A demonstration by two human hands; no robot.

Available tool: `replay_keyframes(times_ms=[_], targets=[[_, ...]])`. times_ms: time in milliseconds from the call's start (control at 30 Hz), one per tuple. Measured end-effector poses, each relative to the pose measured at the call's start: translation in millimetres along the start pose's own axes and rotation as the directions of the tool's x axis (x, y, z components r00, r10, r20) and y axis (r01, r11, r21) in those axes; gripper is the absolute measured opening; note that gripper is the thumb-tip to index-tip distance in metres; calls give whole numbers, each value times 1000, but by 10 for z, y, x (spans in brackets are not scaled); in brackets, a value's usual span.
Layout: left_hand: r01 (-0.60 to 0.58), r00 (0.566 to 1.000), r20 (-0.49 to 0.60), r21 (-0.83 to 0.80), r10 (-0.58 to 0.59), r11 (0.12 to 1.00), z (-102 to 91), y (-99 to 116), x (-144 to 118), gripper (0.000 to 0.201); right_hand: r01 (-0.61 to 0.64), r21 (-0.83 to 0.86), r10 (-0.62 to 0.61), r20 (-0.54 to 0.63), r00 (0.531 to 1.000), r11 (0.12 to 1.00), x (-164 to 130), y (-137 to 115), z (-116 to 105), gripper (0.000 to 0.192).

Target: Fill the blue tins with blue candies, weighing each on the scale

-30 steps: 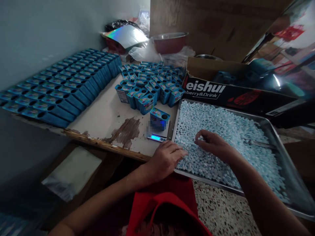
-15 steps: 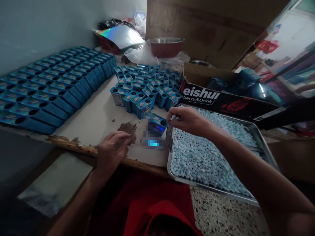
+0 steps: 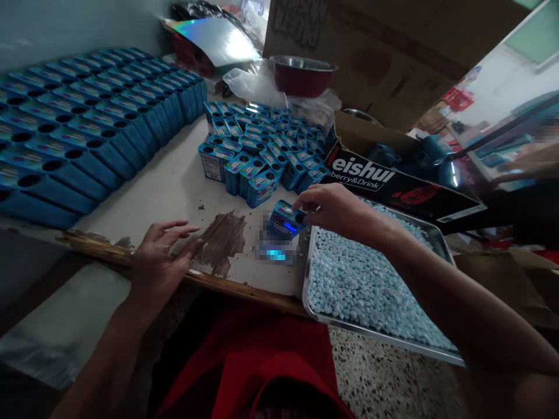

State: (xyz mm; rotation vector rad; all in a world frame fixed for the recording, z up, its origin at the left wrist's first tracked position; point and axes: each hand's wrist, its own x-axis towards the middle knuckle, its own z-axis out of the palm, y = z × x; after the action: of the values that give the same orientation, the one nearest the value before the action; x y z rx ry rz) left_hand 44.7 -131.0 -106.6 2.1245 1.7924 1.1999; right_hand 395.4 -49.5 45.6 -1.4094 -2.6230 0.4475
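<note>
My right hand (image 3: pixel 325 208) is closed, with its fingertips right at the round hole of a blue container (image 3: pixel 286 220). The white candies seen in it a moment earlier are hidden by the fingers now. This container stands on a small scale (image 3: pixel 276 254) with a glowing blue display, partly blurred. To the right, under my right forearm, a metal tray (image 3: pixel 307 279) is full of pale blue and white candies (image 3: pixel 371 279). My left hand (image 3: pixel 161 256) is open and holds nothing. It hovers at the table's front edge, beside a brown worn patch.
Rows of blue containers (image 3: pixel 87 128) stand at the left; a looser cluster (image 3: pixel 262 145) is in the middle. Behind the tray sits a black printed carton (image 3: pixel 393 180) with more blue containers. A red bowl (image 3: pixel 303 78) is at the back. A person's arm (image 3: pixel 530 157) shows far right.
My right hand has moved from beside the container onto its top hole. My left hand has moved left and its fingers have spread. The camera view has shifted slightly.
</note>
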Motion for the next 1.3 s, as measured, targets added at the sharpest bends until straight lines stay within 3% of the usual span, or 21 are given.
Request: replay_keyframes(times_ms=[200,300,400,467,567,700,833,933,1067,1300], targets=[[-14,1000,-6,-20,14,1000,-32,-23,-19,17,-86,202,120,-163,979,976,-116,69,-5,19],[-55,998,24,-35,56,998,-4,76,53,17,-173,396,280,-231,932,902,-313,271,26,12],[-145,989,16,-33,146,989,72,217,164,17,-256,543,421,-204,884,800,-613,568,132,19],[-192,981,-11,-29,191,981,121,341,241,16,-356,503,472,-120,873,787,-846,743,206,22],[-181,983,-3,-39,181,983,158,607,366,16,-449,226,465,-23,885,865,-1164,881,256,20],[-135,989,58,-48,137,990,221,1078,602,15,-374,-53,376,31,926,926,-1414,846,278,22],[-162,982,99,-7,161,987,432,1433,865,11,-242,-74,250,116,961,967,-1475,668,455,42],[-166,972,179,71,151,984,612,1530,975,17,-204,-35,207,144,968,978,-1430,515,670,44],[-143,968,223,124,113,982,712,1540,992,17,-198,-59,205,139,969,978,-1316,411,860,31],[-116,969,227,95,92,989,732,1577,1012,8,-229,-34,231,178,957,973,-1300,552,843,17]])
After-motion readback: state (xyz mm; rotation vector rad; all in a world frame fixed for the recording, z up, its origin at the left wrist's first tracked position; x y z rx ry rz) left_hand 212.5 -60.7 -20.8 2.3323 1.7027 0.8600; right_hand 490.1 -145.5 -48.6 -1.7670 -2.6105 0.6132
